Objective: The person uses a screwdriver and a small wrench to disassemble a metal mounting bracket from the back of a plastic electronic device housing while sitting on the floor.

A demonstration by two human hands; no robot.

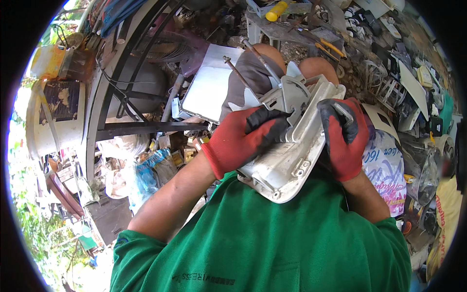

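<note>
A dirty white plastic housing (pixel 279 177) lies tilted across my lap, against the green shirt. A grey metal bracket (pixel 294 100) is set in its far end, and two long metal rods (pixel 261 61) stick out from there toward the far left. My left hand (pixel 243 136), in a red glove with black fingers, grips the housing beside the bracket. My right hand (pixel 344 134), gloved the same way, is closed at the housing's right edge. A short silvery metal piece (pixel 344 112) shows between its fingers; its kind is unclear.
Left of my knees stands a white panel (pixel 209 80), near a dark metal frame (pixel 146 127). A grey stand (pixel 282 31) with a yellow cylinder (pixel 277 11) is ahead. Scrap parts crowd the right, with a printed white plastic bag (pixel 384 165) by my right arm.
</note>
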